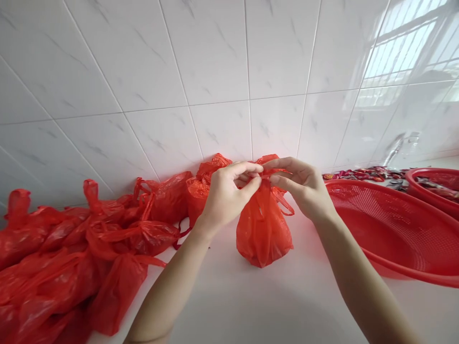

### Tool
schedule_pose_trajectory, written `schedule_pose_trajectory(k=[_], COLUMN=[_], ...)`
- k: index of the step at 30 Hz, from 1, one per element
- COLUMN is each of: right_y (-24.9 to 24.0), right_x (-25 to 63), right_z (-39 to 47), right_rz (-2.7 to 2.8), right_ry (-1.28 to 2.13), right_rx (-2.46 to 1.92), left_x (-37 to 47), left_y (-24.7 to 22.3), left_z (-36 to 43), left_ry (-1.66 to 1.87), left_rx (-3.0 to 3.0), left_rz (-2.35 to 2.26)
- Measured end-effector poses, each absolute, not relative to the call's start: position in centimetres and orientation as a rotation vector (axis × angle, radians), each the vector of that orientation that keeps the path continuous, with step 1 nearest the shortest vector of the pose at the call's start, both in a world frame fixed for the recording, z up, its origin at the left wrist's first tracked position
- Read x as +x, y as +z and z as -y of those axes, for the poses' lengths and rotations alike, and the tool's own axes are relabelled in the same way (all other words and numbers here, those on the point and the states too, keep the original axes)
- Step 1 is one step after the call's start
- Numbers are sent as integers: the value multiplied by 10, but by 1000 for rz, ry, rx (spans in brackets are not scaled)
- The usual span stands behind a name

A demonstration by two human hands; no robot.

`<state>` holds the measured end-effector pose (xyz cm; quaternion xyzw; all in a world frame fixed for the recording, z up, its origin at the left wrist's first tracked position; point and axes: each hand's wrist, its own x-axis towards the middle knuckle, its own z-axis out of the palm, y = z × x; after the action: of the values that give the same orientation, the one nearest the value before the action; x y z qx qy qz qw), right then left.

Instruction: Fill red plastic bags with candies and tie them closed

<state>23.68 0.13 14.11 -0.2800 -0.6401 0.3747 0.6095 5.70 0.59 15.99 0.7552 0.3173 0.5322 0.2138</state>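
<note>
A filled red plastic bag [264, 231] stands on the white table in front of me, its top gathered upward. My left hand [233, 188] pinches the gathered top from the left, thumb and fingers pressed together. From the right, my right hand [297, 184] holds the bag's top too, with its thumb and fingertips close together on the red plastic. The fingertips of both hands nearly meet above the bag. A loop of the bag hangs out on the right, below my right hand.
Many tied red bags [118, 229] are heaped at the left. More red plastic [199, 191] lies behind my left hand by the tiled wall [218, 129]. A large red basket [387, 229] is at the right, with small wrapped packets [369, 174] and another basket [433, 174] behind it.
</note>
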Motion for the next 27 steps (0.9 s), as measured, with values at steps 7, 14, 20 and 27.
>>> schedule_pose_trajectory(k=[7,14,20,27], right_y=[131,130,115,107], right_x=[234,233,242,243], right_z=[-7,-2,-11,-20], right_rz=[1470,1474,1677,1826], right_ry=[860,782,751,1062], right_rx=[-584,-584,-782,-795], left_x=[62,65,58,51], left_y=[144,148,154,150], left_z=[-9,-12,-22,-30], left_ry=[1555,1531,1580,1641], left_rx=[2271,2142,1779,1627], left_rz=[-988,-967,-890,-778])
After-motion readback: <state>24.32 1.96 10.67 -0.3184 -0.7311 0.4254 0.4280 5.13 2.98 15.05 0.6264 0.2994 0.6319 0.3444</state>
